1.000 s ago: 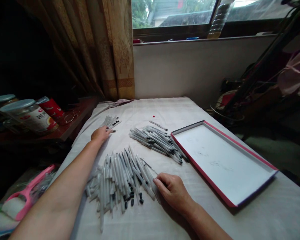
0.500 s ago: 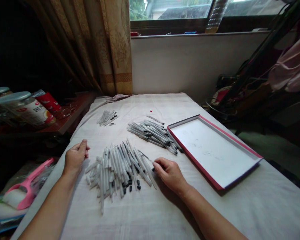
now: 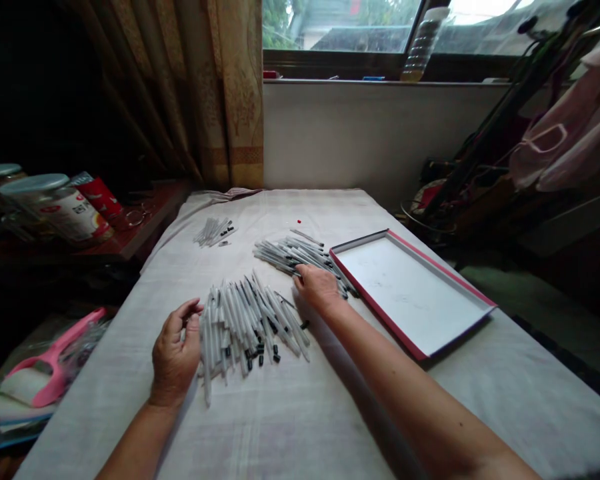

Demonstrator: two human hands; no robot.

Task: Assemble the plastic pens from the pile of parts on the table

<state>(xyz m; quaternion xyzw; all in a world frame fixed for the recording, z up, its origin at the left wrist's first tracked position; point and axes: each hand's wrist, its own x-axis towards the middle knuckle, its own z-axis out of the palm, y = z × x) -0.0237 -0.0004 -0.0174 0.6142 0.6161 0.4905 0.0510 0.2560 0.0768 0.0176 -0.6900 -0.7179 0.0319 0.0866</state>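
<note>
A near pile of white pens with black caps [image 3: 245,323] lies on the white cloth-covered table [image 3: 300,413]. My left hand [image 3: 174,352] rests at the pile's left edge, fingers curled loosely against the pens. My right hand [image 3: 318,288] reaches past this pile to a second heap of pens [image 3: 300,257] and touches its near end, fingers bent; whether it grips a pen is hidden. A small third bunch of pens [image 3: 214,233] lies far left.
A shallow white box lid with a red rim [image 3: 433,347] lies to the right of the pens. A low shelf on the left holds jars [image 3: 60,208]. A pink tool [image 3: 50,367] lies lower left. Curtain, wall and window stand behind.
My right hand left the near pile and moved forward to the farther heap. My left hand came back from the far bunch to the near pile's left edge.
</note>
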